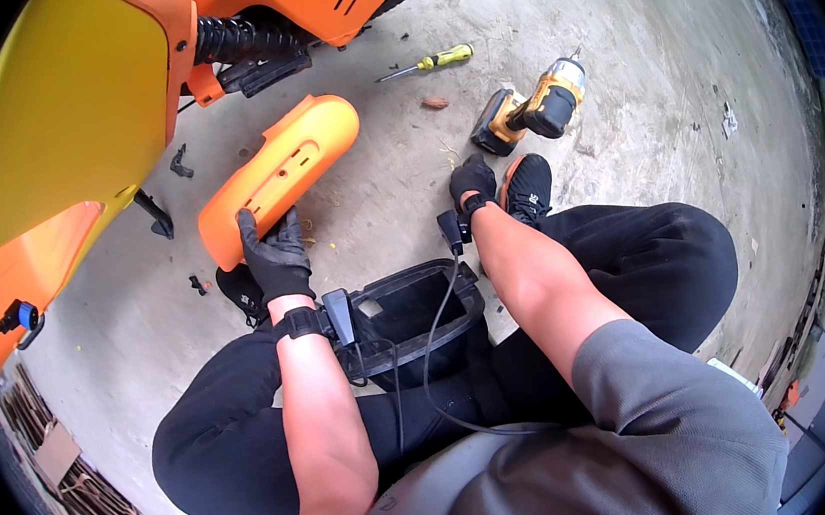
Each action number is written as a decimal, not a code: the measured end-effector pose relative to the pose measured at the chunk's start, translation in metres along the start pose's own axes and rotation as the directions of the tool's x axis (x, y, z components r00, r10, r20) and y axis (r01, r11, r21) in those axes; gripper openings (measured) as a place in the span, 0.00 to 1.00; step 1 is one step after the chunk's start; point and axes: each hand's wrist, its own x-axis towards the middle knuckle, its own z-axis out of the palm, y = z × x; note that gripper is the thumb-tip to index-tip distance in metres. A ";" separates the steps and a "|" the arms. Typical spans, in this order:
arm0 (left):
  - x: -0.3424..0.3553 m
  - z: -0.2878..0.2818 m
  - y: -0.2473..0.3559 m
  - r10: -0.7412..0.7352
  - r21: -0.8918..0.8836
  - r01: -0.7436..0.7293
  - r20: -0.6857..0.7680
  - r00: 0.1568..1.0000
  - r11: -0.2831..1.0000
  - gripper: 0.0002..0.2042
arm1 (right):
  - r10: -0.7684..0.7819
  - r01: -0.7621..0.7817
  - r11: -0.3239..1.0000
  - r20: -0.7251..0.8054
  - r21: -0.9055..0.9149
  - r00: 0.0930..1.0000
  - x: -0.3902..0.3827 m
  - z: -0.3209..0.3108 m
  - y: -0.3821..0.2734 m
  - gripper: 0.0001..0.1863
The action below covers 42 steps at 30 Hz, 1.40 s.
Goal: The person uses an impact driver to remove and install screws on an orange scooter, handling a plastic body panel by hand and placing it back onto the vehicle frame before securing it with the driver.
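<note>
My left fingers (249, 230) pinch orange panel (277, 174), long axis slanting forward-right; right hand (472, 180) farther off, curled, hold unclear.

The left hand (277, 259) and right hand (473, 181) wore black gloves (285, 271); black straps (301, 321) ringed the wrists; a slim grey box (339, 317) sat at the left one and a black box (450, 227) at the right, with thin dark cables (426, 367); the shirt (518, 498) was dark grey, faintly marked in front, its right sleeve (636, 375) short; the trousers (650, 268) were black; the black shoes (529, 185) bore pale markings, the right one edged in orange.
</note>
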 end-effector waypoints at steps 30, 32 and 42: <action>0.065 0.069 0.010 -0.169 0.104 0.141 0.362 0.917 0.985 0.18 | -0.486 -0.410 -0.029 0.345 0.912 0.803 -0.036 -0.054 -0.185 0.30; 0.069 0.072 0.004 -0.179 0.152 0.131 0.367 0.913 0.980 0.18 | -0.469 -0.382 -0.026 0.326 0.924 0.821 -0.037 -0.056 -0.184 0.29; 0.088 0.082 0.009 -0.250 0.224 0.174 0.373 0.894 0.959 0.18 | -0.477 -0.264 -0.121 0.178 0.957 0.861 -0.031 -0.054 -0.199 0.33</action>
